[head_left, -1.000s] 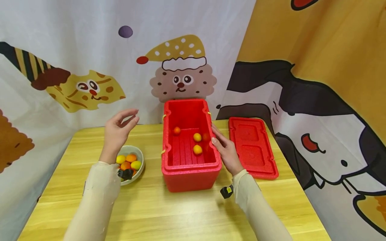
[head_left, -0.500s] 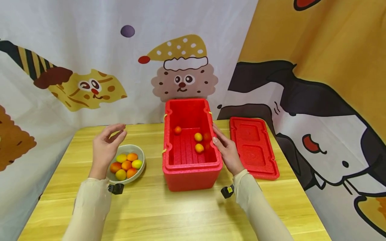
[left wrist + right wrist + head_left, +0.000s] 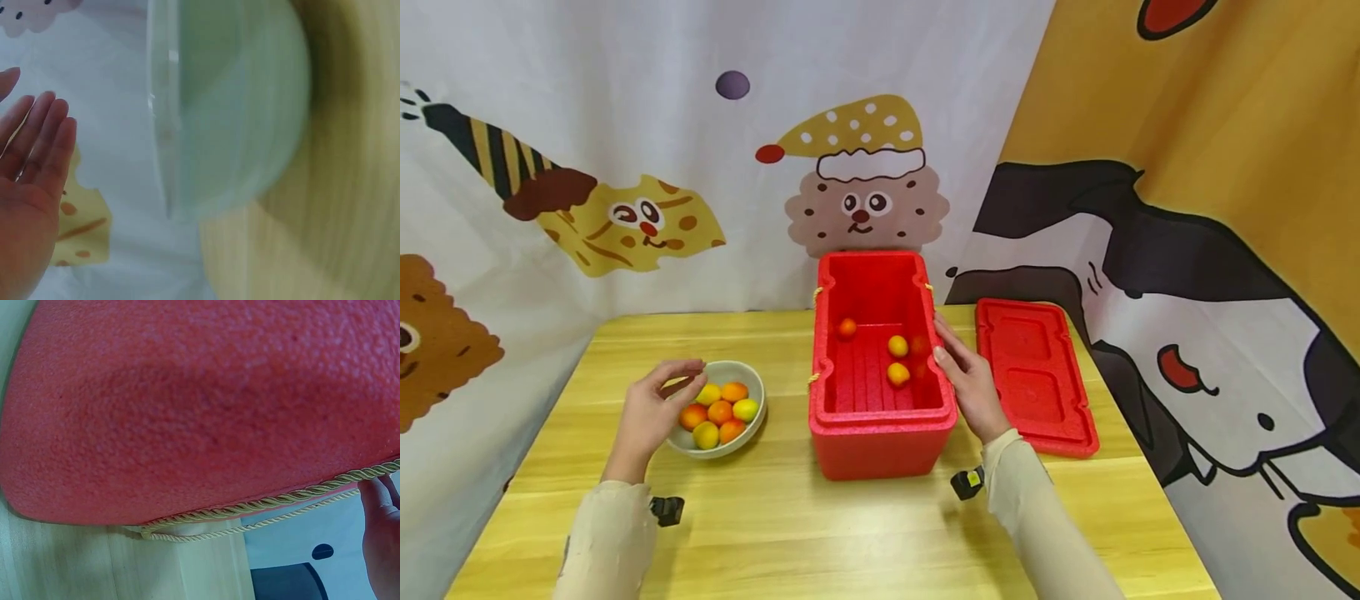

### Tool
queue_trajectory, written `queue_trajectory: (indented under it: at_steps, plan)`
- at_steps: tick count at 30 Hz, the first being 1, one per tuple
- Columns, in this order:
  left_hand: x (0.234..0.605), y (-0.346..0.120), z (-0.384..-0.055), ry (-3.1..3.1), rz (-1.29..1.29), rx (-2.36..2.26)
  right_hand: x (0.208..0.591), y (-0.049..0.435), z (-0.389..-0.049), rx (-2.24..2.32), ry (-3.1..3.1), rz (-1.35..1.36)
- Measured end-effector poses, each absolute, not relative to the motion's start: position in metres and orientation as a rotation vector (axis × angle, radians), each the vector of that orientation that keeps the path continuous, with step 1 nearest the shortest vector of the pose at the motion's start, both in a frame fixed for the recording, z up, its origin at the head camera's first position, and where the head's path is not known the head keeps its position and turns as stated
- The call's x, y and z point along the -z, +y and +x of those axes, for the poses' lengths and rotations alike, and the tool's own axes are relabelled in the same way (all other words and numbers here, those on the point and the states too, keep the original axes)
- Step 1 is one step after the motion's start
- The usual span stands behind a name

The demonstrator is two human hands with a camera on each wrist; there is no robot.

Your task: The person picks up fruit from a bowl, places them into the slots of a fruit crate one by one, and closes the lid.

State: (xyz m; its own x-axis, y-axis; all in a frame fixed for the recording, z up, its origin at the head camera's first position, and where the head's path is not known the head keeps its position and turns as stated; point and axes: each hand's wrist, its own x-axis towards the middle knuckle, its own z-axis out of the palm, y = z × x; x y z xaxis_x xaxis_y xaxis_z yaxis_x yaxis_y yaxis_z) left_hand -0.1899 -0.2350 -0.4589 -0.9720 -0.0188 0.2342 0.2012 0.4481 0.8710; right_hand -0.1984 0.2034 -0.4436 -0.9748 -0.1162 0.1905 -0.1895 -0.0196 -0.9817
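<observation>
My left hand [image 3: 651, 417] is over the left rim of a pale bowl [image 3: 758, 425]. It holds nothing; in the left wrist view its fingers [image 3: 47, 137] stretch out beside the bowl's wall [image 3: 237, 106]. Small orange and yellow citrus fruits [image 3: 720, 412] fill the bowl. My right hand [image 3: 972, 385] rests against the right side of a lidless red foam box [image 3: 880, 450], its thumb at the rim and fingers along the outer wall. Inside the box lie one orange fruit [image 3: 847, 328] and two yellow-orange ones [image 3: 898, 374].
A red lid [image 3: 1037, 383] lies flat on the wooden table [image 3: 760, 533], right of the box. Twisted gold cord [image 3: 275, 501] runs along the box's side. A printed cartoon curtain [image 3: 662, 100] hangs behind the table.
My left hand has moved left and down, from above and beyond the bowl to its left rim. The right hand stays against the box. The head view has shifted slightly.
</observation>
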Motion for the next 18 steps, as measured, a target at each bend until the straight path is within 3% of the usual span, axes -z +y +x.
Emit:
queue_trajectory:
  at_steps: [18]
  plan:
    - [0.495, -0.252, -0.180, -2.894, -0.273, 1.178, 0.432, 0.201, -0.193, -2.194, -2.161, 0.335]
